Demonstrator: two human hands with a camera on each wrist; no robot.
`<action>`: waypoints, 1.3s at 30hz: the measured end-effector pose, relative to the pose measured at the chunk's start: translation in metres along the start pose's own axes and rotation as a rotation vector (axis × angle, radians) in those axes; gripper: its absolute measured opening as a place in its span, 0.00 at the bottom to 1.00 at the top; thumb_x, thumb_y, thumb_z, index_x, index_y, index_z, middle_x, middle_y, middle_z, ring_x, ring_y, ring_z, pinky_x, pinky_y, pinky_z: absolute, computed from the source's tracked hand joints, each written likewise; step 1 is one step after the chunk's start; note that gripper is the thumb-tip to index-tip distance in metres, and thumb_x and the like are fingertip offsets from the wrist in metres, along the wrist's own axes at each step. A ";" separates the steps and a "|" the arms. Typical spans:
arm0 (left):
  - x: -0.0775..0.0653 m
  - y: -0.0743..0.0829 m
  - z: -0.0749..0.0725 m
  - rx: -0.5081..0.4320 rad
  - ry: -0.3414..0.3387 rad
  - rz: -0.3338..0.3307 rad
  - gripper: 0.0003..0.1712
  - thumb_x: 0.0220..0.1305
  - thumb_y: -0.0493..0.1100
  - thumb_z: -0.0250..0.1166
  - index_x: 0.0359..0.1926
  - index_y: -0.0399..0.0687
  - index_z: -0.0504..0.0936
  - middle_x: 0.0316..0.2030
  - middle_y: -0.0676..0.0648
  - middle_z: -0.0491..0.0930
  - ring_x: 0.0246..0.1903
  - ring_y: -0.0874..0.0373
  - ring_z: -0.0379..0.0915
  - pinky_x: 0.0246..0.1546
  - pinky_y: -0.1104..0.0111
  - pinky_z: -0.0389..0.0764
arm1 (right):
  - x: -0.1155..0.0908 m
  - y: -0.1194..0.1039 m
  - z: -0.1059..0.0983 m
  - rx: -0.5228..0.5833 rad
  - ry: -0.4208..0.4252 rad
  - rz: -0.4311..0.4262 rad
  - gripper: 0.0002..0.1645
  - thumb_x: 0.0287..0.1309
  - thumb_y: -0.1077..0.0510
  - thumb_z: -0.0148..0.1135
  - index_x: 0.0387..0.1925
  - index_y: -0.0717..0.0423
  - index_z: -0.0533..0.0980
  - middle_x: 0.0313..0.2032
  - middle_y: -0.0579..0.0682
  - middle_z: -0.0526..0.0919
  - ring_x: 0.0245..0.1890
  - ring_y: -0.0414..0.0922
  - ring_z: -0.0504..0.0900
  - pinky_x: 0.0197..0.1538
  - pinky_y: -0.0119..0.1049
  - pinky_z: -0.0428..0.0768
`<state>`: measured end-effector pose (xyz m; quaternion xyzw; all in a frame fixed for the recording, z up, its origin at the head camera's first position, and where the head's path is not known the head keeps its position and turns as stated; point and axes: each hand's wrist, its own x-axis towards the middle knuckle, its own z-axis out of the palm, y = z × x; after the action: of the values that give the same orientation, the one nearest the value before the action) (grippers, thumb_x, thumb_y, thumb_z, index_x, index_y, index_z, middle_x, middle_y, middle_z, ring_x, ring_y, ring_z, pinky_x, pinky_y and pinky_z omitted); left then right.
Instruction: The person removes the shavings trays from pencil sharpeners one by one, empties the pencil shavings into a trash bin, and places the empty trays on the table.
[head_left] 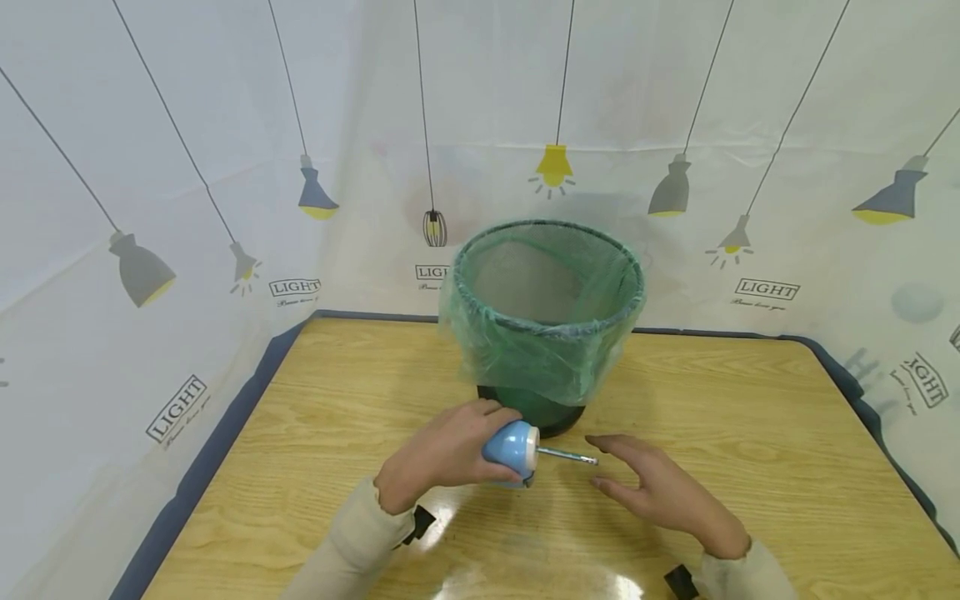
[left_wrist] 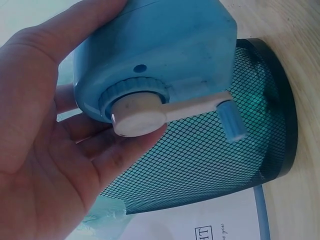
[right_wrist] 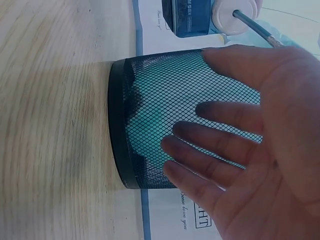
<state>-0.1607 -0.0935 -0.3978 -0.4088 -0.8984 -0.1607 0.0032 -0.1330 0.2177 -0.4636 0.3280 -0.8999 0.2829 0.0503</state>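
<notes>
My left hand point(head_left: 457, 450) grips a blue pencil sharpener point(head_left: 512, 448), thumb and fingers wrapped round its body. A white crank with a blue knob point(left_wrist: 231, 121) sticks out from the sharpener in the left wrist view. A pencil point(head_left: 567, 455) sits in the sharpener's white front opening and points right, its eraser end outward. My right hand point(head_left: 667, 492) is held just beyond the pencil's free end, fingers extended and apart, with nothing in it. Behind both hands stands a mesh wastebasket point(right_wrist: 170, 95) lined with a green plastic bag point(head_left: 540, 358).
The basket stands upright toward the back of the wooden table point(head_left: 360, 375). A white cloth point(head_left: 375, 83) printed with hanging lamps surrounds the table on the back and sides. Dark blue edging point(head_left: 225, 417) runs along the table's border.
</notes>
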 end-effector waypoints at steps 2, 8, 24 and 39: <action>0.000 0.000 0.000 0.000 0.003 0.002 0.41 0.52 0.62 0.75 0.61 0.46 0.76 0.50 0.46 0.79 0.44 0.55 0.78 0.42 0.66 0.82 | 0.000 -0.001 0.000 0.003 0.001 0.002 0.26 0.65 0.53 0.64 0.60 0.61 0.75 0.57 0.55 0.81 0.55 0.53 0.81 0.53 0.53 0.81; 0.000 0.001 0.001 0.006 0.011 0.005 0.40 0.52 0.62 0.75 0.61 0.47 0.76 0.50 0.47 0.80 0.44 0.56 0.78 0.42 0.66 0.82 | 0.002 -0.003 0.002 0.038 0.008 -0.017 0.25 0.65 0.53 0.64 0.60 0.59 0.75 0.57 0.54 0.81 0.55 0.52 0.81 0.53 0.52 0.81; 0.001 0.005 -0.001 0.021 0.035 0.024 0.41 0.51 0.63 0.75 0.61 0.47 0.77 0.49 0.47 0.80 0.44 0.56 0.78 0.42 0.66 0.82 | 0.010 -0.015 0.003 0.228 -0.004 -0.033 0.29 0.64 0.53 0.65 0.65 0.53 0.72 0.61 0.50 0.78 0.55 0.54 0.81 0.54 0.46 0.82; 0.001 0.007 0.000 0.014 0.033 0.039 0.41 0.52 0.64 0.74 0.61 0.48 0.76 0.50 0.49 0.80 0.45 0.57 0.78 0.43 0.66 0.82 | 0.016 -0.020 0.008 0.256 -0.010 -0.081 0.31 0.63 0.54 0.67 0.64 0.61 0.72 0.60 0.56 0.79 0.58 0.52 0.80 0.56 0.45 0.81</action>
<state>-0.1565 -0.0885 -0.3955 -0.4235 -0.8912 -0.1609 0.0238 -0.1326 0.1922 -0.4562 0.3692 -0.8428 0.3914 0.0149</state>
